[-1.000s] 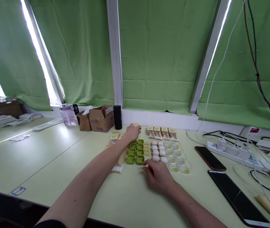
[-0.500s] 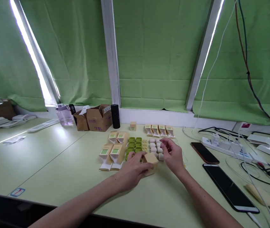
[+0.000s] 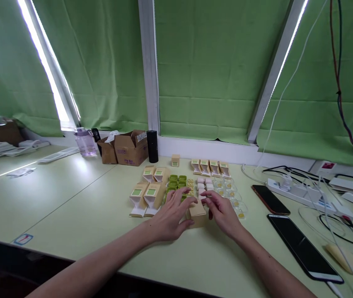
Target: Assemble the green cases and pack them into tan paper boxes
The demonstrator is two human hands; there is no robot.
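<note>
We see the left hand with fingers spread and curved, its thumb against the near left side of a tan box on the table. The right hand meets the box's right side, thumb and forefinger close together; we cannot tell whether they pinch a flap. Beyond, we note a small box that appears closed. Open cartons stand in a back row and a left group. Green cups, pink and white pieces and clear shells lie outside them; we judge the work early, with most cartons unclosed.
</note>
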